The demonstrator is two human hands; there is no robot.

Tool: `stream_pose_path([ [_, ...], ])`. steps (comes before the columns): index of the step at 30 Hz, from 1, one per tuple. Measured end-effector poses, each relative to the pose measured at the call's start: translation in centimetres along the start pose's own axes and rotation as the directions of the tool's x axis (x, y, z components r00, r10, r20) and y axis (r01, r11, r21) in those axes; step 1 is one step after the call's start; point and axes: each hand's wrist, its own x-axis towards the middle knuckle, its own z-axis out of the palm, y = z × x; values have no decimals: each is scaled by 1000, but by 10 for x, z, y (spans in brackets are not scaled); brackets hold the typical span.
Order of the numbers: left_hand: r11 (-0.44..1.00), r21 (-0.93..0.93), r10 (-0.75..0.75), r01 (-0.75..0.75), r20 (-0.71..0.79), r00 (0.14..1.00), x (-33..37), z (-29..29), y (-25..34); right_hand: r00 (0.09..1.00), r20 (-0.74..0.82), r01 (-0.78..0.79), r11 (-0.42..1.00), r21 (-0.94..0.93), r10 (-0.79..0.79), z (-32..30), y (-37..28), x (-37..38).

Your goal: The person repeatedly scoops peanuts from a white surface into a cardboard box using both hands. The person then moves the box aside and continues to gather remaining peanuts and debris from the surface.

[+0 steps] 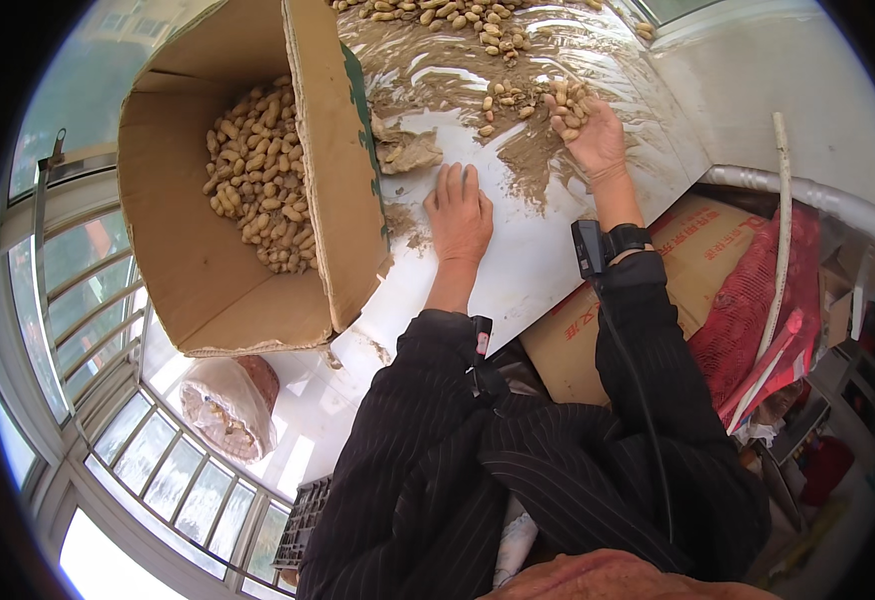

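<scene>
Peanuts [571, 112] cupped in the right hand [598, 142] suggested gathering; the left hand [460, 218] lay flattened on the white surface [526, 262]. Carrying next seemingly required curled fingers.

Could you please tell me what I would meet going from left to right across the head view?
Barred window, open cardboard box, left hand, right hand holding peanuts, red mesh bag.

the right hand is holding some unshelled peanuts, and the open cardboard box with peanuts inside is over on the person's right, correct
Not quite: the open cardboard box with peanuts inside is on the person's left, as the head view shows. The right hand is indeed holding some unshelled peanuts.
</scene>
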Motion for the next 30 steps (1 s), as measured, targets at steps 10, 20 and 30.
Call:
stream_pose_path([
  [10, 1000, 9, -6, 7, -27, 1000, 5, -2, 2, 999, 18, 42, 973, 229, -47, 30, 5, 7],
  [20, 993, 74, 95, -87, -107, 990, -1, 25, -17, 824, 517, 260, 965, 20, -232, 310, 18, 41],
  [30, 998, 53, 29, -26, -71, 997, -1, 7, -4, 663, 604, 692, 55, -719, -443, 287, 5, 49],
])
